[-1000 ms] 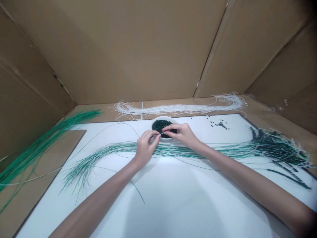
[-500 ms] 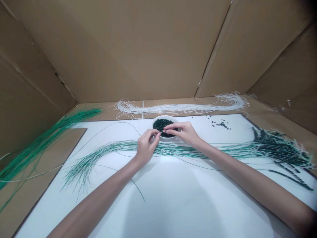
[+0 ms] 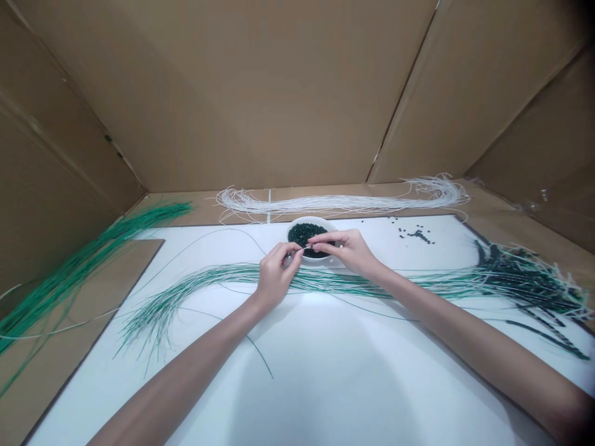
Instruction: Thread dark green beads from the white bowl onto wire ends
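My left hand [image 3: 275, 272] is pinched on the end of a thin pale string, just in front of a small white bowl [image 3: 325, 259] of dark green beads [image 3: 301, 233]. My right hand [image 3: 346, 249] is pinched too, fingertips meeting the left hand's over the bowl's near rim; it seems to hold a tiny bead, too small to make out. Both hands rest above a long bundle of green and white strings [image 3: 204, 286] lying across the white sheet [image 3: 325, 371].
A bundle of white strings [image 3: 334, 201] lies behind the bowl. Loose dark beads [image 3: 413, 233] are scattered at the right back. Dark beaded strings [image 3: 525, 279] pile at the right. Green strings [image 3: 79, 263] lie at the left on cardboard. Cardboard walls [image 3: 279, 93] enclose the space.
Both hands stay pinched together at the bowl, shifting only slightly; the view has drifted a little.
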The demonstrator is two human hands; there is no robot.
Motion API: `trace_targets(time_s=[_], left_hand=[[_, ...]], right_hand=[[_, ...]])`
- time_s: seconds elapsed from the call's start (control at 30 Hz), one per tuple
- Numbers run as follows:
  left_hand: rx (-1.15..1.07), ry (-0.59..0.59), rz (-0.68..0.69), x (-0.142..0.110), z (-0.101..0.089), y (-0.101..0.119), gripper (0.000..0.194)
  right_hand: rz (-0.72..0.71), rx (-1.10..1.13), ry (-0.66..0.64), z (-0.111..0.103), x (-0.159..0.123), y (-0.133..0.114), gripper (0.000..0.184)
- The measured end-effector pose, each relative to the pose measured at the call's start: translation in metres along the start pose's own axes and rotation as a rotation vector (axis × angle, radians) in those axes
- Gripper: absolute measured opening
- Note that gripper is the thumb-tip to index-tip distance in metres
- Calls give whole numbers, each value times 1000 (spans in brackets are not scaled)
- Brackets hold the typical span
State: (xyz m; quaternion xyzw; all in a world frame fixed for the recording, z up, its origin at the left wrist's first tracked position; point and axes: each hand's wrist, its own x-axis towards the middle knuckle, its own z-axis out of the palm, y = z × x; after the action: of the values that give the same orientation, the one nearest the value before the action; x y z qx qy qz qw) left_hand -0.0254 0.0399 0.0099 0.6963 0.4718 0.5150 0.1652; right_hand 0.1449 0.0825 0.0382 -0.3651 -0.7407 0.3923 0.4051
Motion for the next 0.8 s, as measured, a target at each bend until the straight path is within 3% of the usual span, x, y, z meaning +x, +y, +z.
trace_targets(time_s=[0.3,0.63,0.8], left_hand=[[24,-16,15,1,-1,0,12],[78,-53,59,1,-1,0,9],[72,-57,58,0,-1,-1,9]], right_hand=[[-34,-66,-9,-1,-1,-1,16],[-435,-519,-114,-6,2,-3,18],[-477,-545,-132,-7,2,0,20]])
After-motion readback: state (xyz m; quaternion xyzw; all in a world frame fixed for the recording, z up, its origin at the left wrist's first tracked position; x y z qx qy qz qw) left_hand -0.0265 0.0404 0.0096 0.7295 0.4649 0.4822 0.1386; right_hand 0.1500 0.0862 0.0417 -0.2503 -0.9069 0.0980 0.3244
